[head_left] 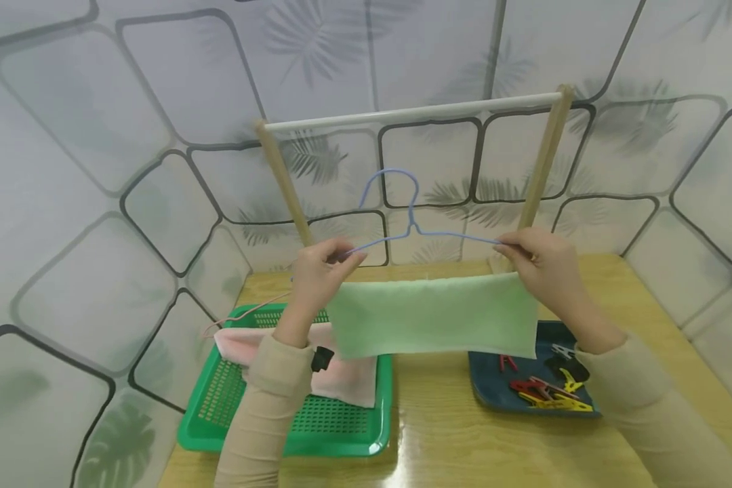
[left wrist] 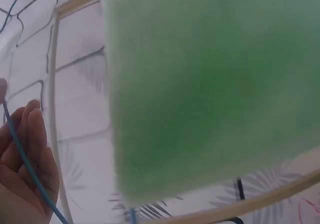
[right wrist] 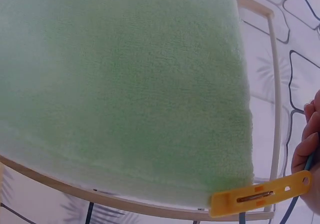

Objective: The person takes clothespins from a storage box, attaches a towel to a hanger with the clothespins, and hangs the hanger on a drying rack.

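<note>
A blue hanger (head_left: 411,215) is held up in front of me, hook at the top. My left hand (head_left: 318,276) pinches its left shoulder between thumb and fingers, while my right hand (head_left: 543,266) pinches the right shoulder. Below the hanger's shoulders a pale green towel (head_left: 436,317) hangs spread out between my wrists. In the right wrist view, a yellow clothespin (right wrist: 260,194) clips the towel's corner near the right hand. The left wrist view shows the towel (left wrist: 210,94) large and blurred beside the left hand's fingers (left wrist: 37,129).
A rack with wooden posts and a white bar (head_left: 402,116) stands behind the hanger. At left, a green basket (head_left: 383,420) holds a pink towel (head_left: 348,383), with a pink hanger (head_left: 250,310) above it. A dark blue tray (head_left: 488,386) with several red and yellow clothespins (head_left: 555,400) lies at right.
</note>
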Demonstrator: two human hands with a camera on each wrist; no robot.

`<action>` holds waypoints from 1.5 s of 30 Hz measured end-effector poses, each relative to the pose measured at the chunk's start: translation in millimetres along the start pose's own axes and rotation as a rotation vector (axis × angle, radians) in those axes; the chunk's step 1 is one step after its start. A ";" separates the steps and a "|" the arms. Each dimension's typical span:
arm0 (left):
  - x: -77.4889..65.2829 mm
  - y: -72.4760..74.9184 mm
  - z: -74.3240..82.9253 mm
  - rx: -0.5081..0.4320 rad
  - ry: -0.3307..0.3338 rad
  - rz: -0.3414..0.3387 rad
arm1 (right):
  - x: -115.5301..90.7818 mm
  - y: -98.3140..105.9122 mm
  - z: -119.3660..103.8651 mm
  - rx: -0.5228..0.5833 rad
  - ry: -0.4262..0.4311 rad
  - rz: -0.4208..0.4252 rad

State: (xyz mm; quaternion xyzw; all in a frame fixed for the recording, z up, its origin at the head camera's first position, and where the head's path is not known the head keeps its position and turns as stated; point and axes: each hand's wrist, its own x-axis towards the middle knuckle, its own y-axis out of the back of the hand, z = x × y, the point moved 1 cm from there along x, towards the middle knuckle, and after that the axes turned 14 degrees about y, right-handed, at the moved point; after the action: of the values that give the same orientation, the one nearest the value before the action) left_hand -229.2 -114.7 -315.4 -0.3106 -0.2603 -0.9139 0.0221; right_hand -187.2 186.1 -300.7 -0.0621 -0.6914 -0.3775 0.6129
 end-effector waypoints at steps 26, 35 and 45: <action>-22.0 34.1 -41.5 0.121 0.131 -0.387 | -2.2 16.8 8.7 -0.083 -0.065 -0.025; -23.8 32.8 -39.9 0.125 0.160 -0.396 | -2.9 16.6 9.5 -0.069 -0.089 -0.035; -23.3 30.9 -38.5 0.122 0.133 -0.391 | -5.7 17.3 13.7 -0.064 -0.105 -0.061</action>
State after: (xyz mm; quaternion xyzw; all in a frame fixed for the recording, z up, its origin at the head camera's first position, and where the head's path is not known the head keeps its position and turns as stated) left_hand -225.6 -163.1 -340.5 -0.1913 -0.3685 -0.9018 -0.1196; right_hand -187.3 208.7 -297.6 -0.0801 -0.7119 -0.4141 0.5615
